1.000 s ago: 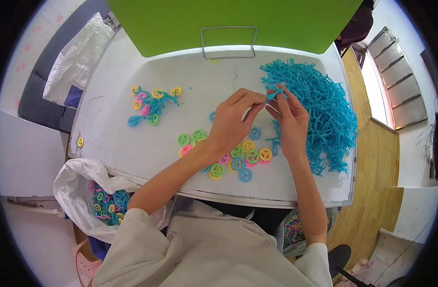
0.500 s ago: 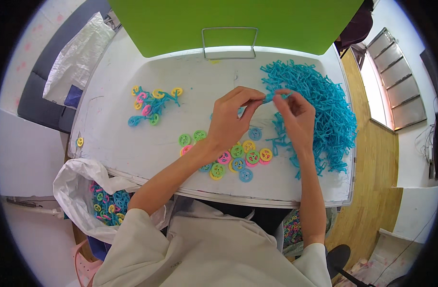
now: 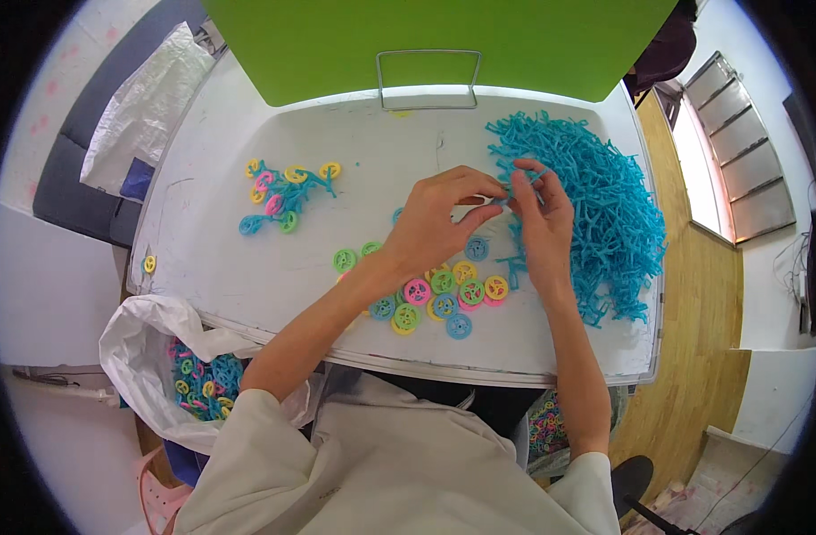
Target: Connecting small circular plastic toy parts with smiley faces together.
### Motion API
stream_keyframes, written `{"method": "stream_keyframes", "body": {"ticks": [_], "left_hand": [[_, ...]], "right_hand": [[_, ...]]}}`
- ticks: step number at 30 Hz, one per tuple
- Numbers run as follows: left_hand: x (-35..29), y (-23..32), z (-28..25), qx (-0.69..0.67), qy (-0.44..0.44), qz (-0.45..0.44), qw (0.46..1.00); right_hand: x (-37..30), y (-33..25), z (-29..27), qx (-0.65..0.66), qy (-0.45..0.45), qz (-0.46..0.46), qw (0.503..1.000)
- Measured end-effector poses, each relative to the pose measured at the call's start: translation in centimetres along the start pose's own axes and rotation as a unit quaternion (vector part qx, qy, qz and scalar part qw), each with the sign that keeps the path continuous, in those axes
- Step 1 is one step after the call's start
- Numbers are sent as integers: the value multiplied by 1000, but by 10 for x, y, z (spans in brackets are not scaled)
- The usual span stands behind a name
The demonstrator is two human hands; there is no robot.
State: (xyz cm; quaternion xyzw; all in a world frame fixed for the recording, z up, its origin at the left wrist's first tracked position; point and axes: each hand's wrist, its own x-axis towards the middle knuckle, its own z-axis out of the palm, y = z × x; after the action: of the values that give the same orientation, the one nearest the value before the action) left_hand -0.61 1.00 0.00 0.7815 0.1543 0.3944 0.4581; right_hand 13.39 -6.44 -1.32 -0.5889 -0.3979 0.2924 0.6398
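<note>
My left hand [image 3: 444, 218] and my right hand [image 3: 545, 223] meet over the white table, at the left edge of a large heap of blue forked plastic pieces [image 3: 600, 205]. Both hands pinch a small blue plastic piece [image 3: 534, 176] between thumb and fingers. The fingertips hide most of it, so I cannot tell whether a wheel is joined to it. Below my left wrist lie loose spoked plastic wheels [image 3: 442, 283] in yellow, green, pink and blue. Farther left is a small group of blue pieces with wheels on them [image 3: 292, 192].
A green board [image 3: 444, 49] with a wire frame [image 3: 428, 52] stands at the table's back. A white sack [image 3: 145, 334] of assembled pieces [image 3: 203, 379] hangs by the front left edge. Another bag of colourful pieces [image 3: 546, 428] is below the front edge. One yellow wheel [image 3: 149, 264] lies far left.
My left hand has turned slightly, its thumb and forefinger wider around the piece. My right hand has shifted a little left and its fingers have drawn upright.
</note>
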Motion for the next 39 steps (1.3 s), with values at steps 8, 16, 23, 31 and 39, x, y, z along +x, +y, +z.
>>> {"method": "stream_keyframes", "body": {"ticks": [8,16,23,31,39], "left_hand": [[-9,-42,-33,324,-26,-53,944],[6,-20,-25,-60,-2,-254,965],[4,-11,-18,-257,17,-298,919],[4,-13,-21,-229,4,-293,928],[2,-14,-18,-228,17,-322,919]], "right_hand": [[1,-14,-2,77,7,64,995],[0,-7,0,-84,5,-5,996],[-4,-12,1,-114,-30,-61,991],[-2,-10,4,-21,-84,6,996],[-3,5,5,32,-118,12,992]]}}
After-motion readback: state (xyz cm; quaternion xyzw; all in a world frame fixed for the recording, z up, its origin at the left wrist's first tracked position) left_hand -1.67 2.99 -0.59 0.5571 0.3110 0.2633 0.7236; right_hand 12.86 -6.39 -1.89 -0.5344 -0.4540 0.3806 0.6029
